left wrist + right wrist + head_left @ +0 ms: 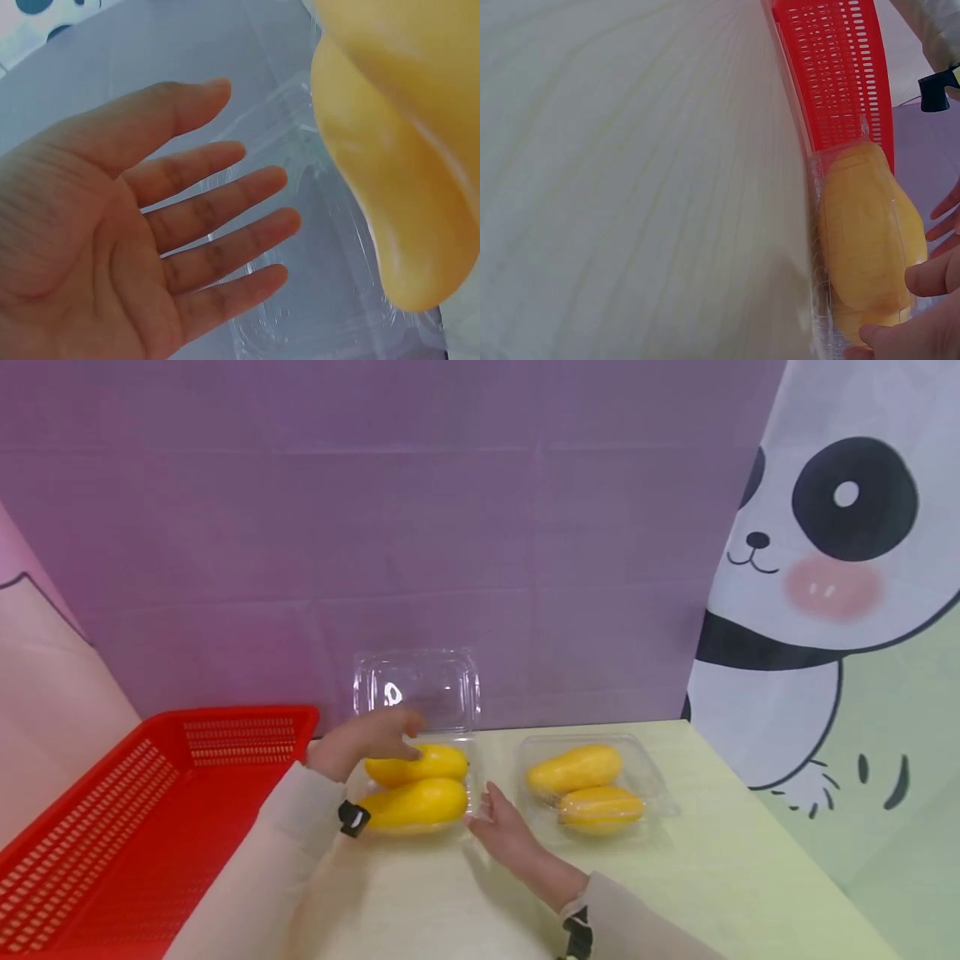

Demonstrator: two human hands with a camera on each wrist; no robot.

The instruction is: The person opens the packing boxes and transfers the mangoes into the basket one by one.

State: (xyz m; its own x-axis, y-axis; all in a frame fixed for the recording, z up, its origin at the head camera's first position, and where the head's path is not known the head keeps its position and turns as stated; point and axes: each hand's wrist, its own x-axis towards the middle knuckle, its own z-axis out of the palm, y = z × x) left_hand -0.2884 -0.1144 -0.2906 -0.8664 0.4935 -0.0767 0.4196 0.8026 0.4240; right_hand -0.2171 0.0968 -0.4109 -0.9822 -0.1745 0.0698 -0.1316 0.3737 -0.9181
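Observation:
An open clear plastic clamshell box [476, 745] holds two long yellow mango-like fruits [420, 803] side by side, its lid [431, 693] raised behind them. My left hand [366, 740] is over the box's back left side, and in the left wrist view its fingers [221, 217] are spread and hold nothing. At the box's right side is my right hand [510, 837], fingers loosely extended. In the right wrist view, its fingertips [927, 277] are beside the fruit and box wall; whether they touch cannot be told.
A second clear box [651, 768] with two yellow fruits [576, 770] sits to the right, lid seemingly down. On the left stands a large red plastic basket [168, 827]. A purple cloth backdrop [420, 527] rises behind the pale table [420, 902].

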